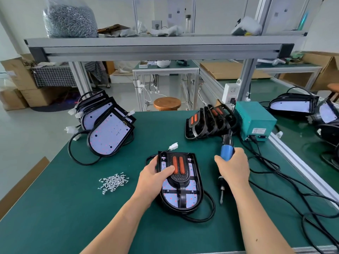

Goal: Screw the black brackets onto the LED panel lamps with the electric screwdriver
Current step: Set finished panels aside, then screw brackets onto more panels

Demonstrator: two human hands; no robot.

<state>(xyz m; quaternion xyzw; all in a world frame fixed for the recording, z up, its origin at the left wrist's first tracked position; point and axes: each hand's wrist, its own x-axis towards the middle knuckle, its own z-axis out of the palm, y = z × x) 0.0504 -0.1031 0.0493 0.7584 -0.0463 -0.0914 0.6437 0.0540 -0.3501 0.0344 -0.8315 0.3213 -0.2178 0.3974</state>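
An LED panel lamp (190,198) lies flat on the green table in front of me, with a black bracket (180,177) bearing two orange strips laid on top. My left hand (156,177) grips the lamp's left edge, thumb pressing on the bracket. My right hand (233,168) grips the blue electric screwdriver (227,150) just right of the lamp, its bit (221,196) pointing down and towards me above the table. A pile of loose silver screws (113,182) lies left of the lamp.
A leaning stack of bare LED panels (110,132) stands at the back left, and a row of brackets (211,120) at the back right. A teal power box (255,121) with black cables (275,173) sits at the right edge. A shelf frame (157,48) runs overhead.
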